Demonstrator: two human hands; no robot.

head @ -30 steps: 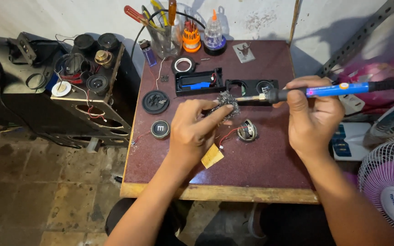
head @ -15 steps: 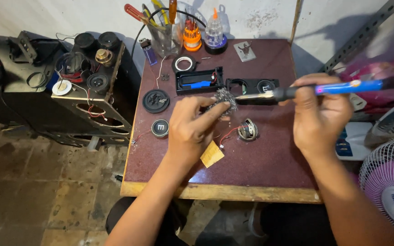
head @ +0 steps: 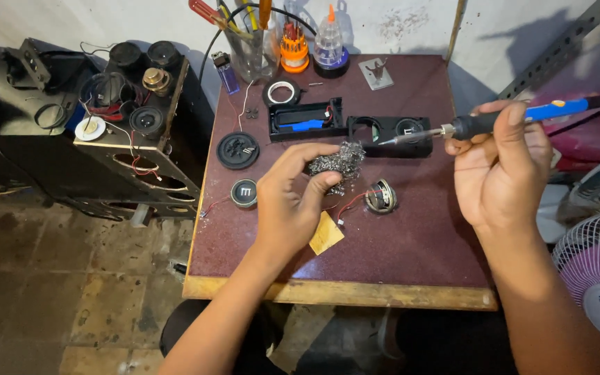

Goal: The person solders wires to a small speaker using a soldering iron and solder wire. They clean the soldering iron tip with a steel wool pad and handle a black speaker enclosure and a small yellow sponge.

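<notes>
You are looking down on a small table with a speckled dark maroon top and a bare wooden front edge, pushed against a pale, scuffed wall. Your left hand is curled closed around a wad of steel wool, pinching it between thumb and fingertips just above the tabletop near its middle. Your right hand is wrapped shut around a blue-handled soldering iron, held level with its tip pointing left, close to the wad but apart from it, over a black speaker housing. A small round speaker driver with red wire lies just right of your left hand, and a yellow scrap lies below it. At the back edge stands a clear jar of tools. To the left, an opened black speaker cabinet sits on a worn, stained tile floor; a pink fan stands at the right.
</notes>
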